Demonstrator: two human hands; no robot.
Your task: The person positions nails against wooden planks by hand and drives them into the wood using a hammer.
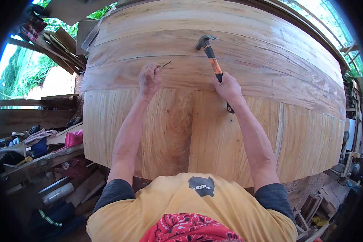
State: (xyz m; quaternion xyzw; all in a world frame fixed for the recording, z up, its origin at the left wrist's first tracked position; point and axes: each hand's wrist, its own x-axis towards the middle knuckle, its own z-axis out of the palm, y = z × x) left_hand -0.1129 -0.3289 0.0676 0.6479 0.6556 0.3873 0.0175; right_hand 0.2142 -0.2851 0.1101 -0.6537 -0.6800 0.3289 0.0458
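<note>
A wide wooden surface of joined planks [165, 125] spreads out in front of me. My left hand [150, 80] is over its middle, thumb and finger pinched on a thin nail [167, 63] that points out to the right. To the right, my right hand [229, 87] is wrapped round the black and orange handle of a claw hammer [214, 63]. The hammer's metal head is at the far end, and the butt of the handle shows below my wrist. Whether the head touches the wood, I cannot tell.
Loose boards [54, 50] lean at the upper left. A pink bag [73, 138] and cloths lie among clutter on the left. Down at the lower left is a clear bottle [58, 194]. Wood offcuts [311, 206] are piled at the lower right.
</note>
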